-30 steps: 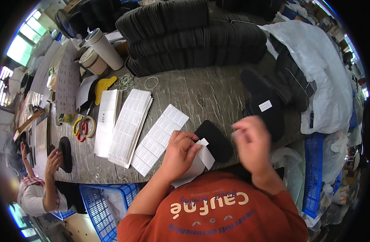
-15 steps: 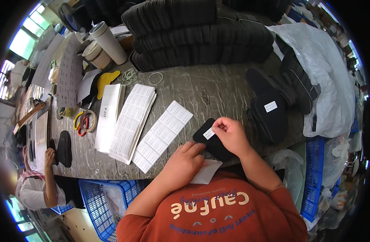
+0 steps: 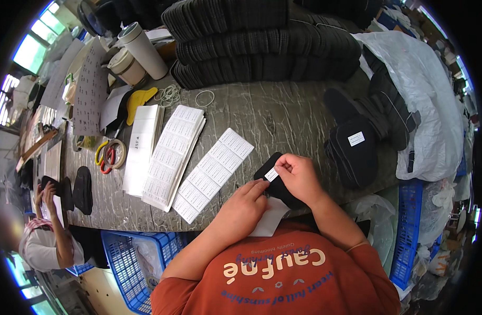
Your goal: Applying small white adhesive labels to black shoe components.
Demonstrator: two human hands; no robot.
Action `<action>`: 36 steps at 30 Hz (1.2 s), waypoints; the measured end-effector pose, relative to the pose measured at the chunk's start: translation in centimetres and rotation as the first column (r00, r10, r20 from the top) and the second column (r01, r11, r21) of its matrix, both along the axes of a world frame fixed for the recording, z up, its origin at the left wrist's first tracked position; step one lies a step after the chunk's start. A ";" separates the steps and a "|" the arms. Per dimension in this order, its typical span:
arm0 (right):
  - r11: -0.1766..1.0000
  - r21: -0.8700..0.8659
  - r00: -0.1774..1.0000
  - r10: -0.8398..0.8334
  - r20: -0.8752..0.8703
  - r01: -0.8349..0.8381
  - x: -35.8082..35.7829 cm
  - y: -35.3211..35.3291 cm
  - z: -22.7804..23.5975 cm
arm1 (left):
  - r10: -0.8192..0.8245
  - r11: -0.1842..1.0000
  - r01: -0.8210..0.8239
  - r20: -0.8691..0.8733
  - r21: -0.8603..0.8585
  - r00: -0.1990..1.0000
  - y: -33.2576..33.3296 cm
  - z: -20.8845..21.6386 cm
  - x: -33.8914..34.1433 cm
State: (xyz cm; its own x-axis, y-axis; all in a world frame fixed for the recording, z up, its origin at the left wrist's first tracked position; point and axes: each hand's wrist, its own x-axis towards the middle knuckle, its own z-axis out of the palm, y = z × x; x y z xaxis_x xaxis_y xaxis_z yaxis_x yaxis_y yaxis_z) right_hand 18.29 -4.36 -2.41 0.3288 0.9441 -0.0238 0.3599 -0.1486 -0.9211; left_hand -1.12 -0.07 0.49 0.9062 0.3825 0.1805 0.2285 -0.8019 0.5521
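While a small white sticker (image 3: 271,175) is pinched by the right hand (image 3: 300,178) onto the black insole (image 3: 275,181) (steadied at the table edge by the left hand (image 3: 243,207)), crooked placement could result from slipping.

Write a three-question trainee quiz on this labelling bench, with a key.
1. True or false: the right hand presses a small white label onto a black insole.
2. What does the left hand hold against the table edge? A) scissors B) white backing sheet C) rubber band
3. What colour is the crate under the table?

Key: 1 true; 2 B; 3 blue.
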 end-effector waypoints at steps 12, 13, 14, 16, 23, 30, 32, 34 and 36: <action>0.993 -0.039 0.975 -0.106 0.193 0.116 -0.6 -0.1 0.1 | -0.030 0.983 0.043 -0.074 0.178 0.997 0.1 -0.3 1.0; 0.992 -0.051 0.970 -0.105 0.219 0.119 -0.7 -0.1 0.2 | -0.020 0.986 0.032 -0.071 0.162 0.997 0.1 -0.4 1.1; 0.992 -0.050 0.970 -0.106 0.219 0.119 -0.9 0.0 0.2 | -0.010 0.989 0.020 -0.068 0.146 0.998 0.1 -0.4 1.2; 0.996 0.026 0.919 -0.092 0.383 0.089 -1.1 0.0 -0.1 | -0.007 0.986 0.025 -0.105 0.167 0.994 0.5 -0.1 1.9; 0.986 0.063 0.796 -0.160 0.584 0.152 -1.5 0.0 -0.1 | 0.011 1.000 -0.011 -0.029 0.001 1.000 1.1 -1.1 1.8; 0.887 0.408 0.903 -0.341 0.260 0.218 -1.2 0.4 -2.4 | 0.034 0.999 -0.030 0.099 -0.041 0.995 0.7 -2.2 0.2; 0.830 0.427 0.898 -0.432 0.084 0.360 -1.4 -0.3 -2.4 | 0.083 0.992 -0.081 0.024 -0.098 0.996 0.8 -2.6 -0.3; 0.794 0.485 0.885 -0.459 0.083 0.366 -1.1 -1.2 -0.1 | 0.077 0.992 -0.073 0.027 -0.106 0.997 0.9 -2.9 -0.3; 0.722 0.618 0.857 -0.494 0.145 0.312 -0.1 -2.1 3.1 | 0.091 0.989 -0.090 -0.002 -0.119 0.996 1.1 -2.4 0.0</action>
State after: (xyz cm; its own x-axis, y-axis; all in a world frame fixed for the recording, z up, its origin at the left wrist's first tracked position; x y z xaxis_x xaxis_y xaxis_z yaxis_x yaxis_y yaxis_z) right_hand 18.16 -6.49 0.70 0.5860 0.5307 0.6124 0.6400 0.1605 -0.7514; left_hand -1.14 0.99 -1.90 0.8663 0.4817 0.1321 0.2950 -0.7069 0.6429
